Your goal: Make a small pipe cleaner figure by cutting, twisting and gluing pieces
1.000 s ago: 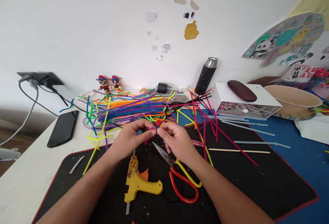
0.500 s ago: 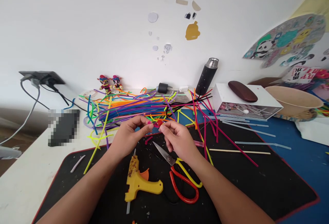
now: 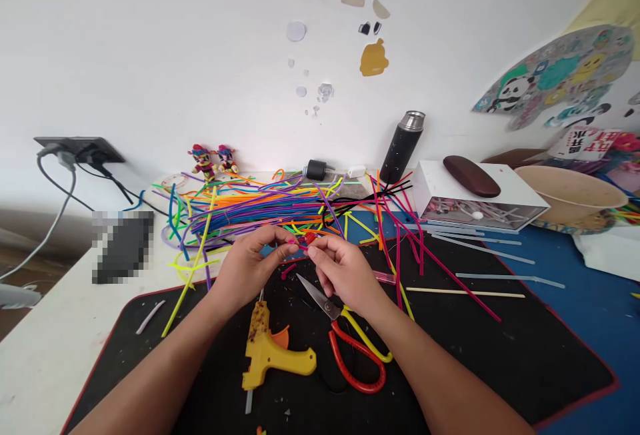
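1. Head view: near the centre, our left hand (image 3: pixel 251 265) pinches a magenta piece (image 3: pixel 301 247) between thumb and forefinger.
2. Our right hand (image 3: pixel 346 266), at three o'clock, pinches its other end, a red piece (image 3: pixel 310 238) beside the fingertips.
3. Scissors (image 3: pixel 329 308) lie at five o'clock.

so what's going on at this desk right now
A person's bare left hand and right hand are together at a small bright-pink piece, pinched at the fingertips; its exact shape is too small to tell. A small red piece shows by the right fingertips. Below them, a yellow plastic glue gun and metal scissors with red and yellow handles lie on a black red-edged mat. Behind is a heap of multicoloured fuzzy stems.
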The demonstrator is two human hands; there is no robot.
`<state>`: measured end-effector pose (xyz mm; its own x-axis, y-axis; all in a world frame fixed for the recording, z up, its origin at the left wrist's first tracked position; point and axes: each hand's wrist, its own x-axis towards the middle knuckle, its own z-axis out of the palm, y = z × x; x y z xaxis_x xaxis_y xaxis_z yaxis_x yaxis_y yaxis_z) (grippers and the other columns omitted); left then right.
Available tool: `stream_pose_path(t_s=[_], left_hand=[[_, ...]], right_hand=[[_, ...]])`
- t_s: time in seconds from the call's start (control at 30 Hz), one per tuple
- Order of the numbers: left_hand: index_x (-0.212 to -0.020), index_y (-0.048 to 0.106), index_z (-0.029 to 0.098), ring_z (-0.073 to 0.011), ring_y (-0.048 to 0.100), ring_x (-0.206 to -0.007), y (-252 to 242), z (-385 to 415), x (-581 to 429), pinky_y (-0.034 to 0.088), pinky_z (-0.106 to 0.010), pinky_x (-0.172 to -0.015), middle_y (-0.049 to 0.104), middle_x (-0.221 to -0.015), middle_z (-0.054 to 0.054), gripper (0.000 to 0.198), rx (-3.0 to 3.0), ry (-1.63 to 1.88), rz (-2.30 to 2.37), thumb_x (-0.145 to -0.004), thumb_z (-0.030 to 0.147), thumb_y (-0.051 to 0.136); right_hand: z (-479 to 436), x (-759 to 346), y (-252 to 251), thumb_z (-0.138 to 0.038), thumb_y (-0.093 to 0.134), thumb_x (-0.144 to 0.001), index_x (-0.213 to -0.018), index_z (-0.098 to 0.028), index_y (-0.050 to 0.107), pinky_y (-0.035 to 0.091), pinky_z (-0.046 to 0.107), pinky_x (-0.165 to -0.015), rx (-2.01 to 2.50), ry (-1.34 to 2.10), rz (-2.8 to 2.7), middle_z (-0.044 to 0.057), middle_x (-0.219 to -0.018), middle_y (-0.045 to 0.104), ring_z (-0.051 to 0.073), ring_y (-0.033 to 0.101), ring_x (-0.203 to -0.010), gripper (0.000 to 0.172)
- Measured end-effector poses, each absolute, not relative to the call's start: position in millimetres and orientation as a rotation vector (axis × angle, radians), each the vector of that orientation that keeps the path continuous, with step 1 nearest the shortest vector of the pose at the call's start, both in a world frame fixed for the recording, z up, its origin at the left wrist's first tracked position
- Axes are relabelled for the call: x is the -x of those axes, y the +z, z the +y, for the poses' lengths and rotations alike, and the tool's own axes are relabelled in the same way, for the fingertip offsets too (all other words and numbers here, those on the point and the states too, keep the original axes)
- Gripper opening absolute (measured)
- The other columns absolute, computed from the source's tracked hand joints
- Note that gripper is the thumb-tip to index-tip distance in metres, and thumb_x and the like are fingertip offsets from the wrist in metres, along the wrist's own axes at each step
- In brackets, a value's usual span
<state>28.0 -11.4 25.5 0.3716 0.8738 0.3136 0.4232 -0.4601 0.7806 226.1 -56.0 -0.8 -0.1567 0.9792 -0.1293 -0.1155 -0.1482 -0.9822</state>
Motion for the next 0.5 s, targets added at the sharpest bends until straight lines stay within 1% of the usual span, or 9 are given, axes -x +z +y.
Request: stream_pose_path(t_s=[0.2,0.37,0.5], left_hand=[[-0.09,0.075,0.022,-0.0164,0.069,-0.075,23.5,-10.4,-26.8,0.051,-0.026,-0.075,0.077,-0.083,0.001,0.012,-2.109,0.981,1.089,-0.094,0.032,0.07],[-0.09,0.076,0.022,-0.016,0.07,-0.075,23.6,-10.0,-27.3,0.052,-0.025,-0.073,0.078,-0.084,0.001,0.012,-2.106,0.974,1.08,-0.094,0.032,0.071],[-0.089,0.076,0.022,-0.017,0.072,-0.076,25.9,-10.3,-28.0,0.053,-0.025,-0.076,0.079,-0.084,0.0,0.014,-2.077,0.972,1.064,-0.094,0.033,0.07]], right_hand=[[-56.4,-224.5,2.5,-0.048,0.066,-0.091,-0.09,-0.021,0.06,0.03,0.02,-0.038,1.146,1.502,-1.157,-0.011,-0.049,0.052,0.007,0.042,-0.034,0.028],[-57.0,-223.9,2.2,-0.045,0.066,-0.09,-0.089,-0.021,0.06,0.031,0.02,-0.038,1.159,1.513,-1.159,-0.011,-0.048,0.052,0.007,0.042,-0.034,0.024],[-57.4,-224.6,1.4,-0.043,0.066,-0.089,-0.088,-0.022,0.059,0.032,0.02,-0.037,1.17,1.512,-1.155,-0.011,-0.047,0.05,0.007,0.042,-0.033,0.023]])
